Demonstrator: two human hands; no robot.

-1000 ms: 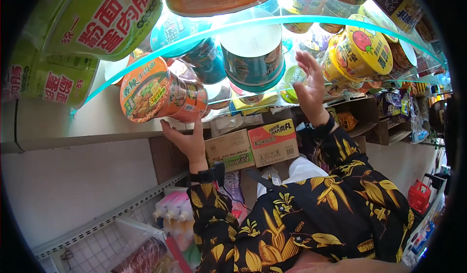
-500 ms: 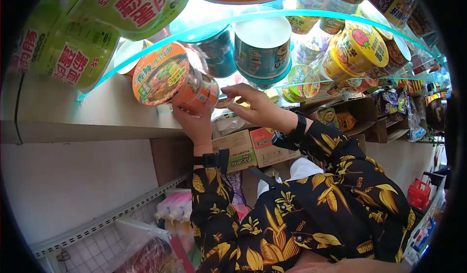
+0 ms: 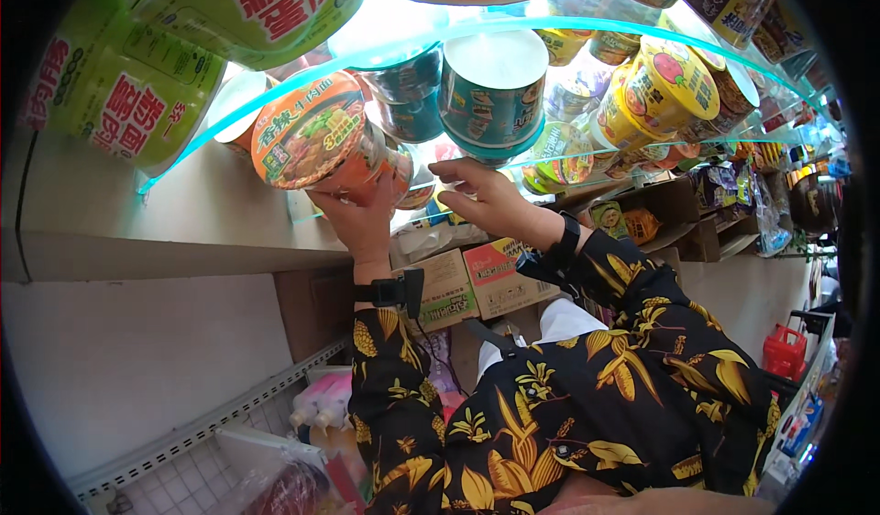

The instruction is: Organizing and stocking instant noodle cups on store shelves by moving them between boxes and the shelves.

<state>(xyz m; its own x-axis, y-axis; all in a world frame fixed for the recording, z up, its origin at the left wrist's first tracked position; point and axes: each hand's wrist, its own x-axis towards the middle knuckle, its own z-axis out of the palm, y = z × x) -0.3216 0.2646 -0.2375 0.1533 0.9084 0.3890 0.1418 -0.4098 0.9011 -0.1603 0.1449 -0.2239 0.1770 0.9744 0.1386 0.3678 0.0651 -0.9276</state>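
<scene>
Wrapped around the side of an orange instant noodle cup [image 3: 312, 134] is my left hand [image 3: 359, 226]. The cup tilts, its printed lid facing me, just under the edge of a glass shelf [image 3: 513, 25]. To its right, my right hand [image 3: 500, 205] has its thumb and index finger apart, with nothing visible between them. Above that hand, a teal noodle cup [image 3: 492, 93] stands close by. Behind my left hand part of another round cup shows, mostly hidden.
Green noodle cups [image 3: 151, 98] stand at the upper left and yellow cups [image 3: 665, 93] at the right. Below the shelf are cardboard boxes [image 3: 504, 276]. A white wire rack [image 3: 183, 451] with packaged goods is at the lower left, and a red container [image 3: 785, 352] at the far right.
The orange cup has turned slightly and shifted a little right in my left hand's grip. My left hand has moved slightly left, and a gap from my right fingers now shows.
</scene>
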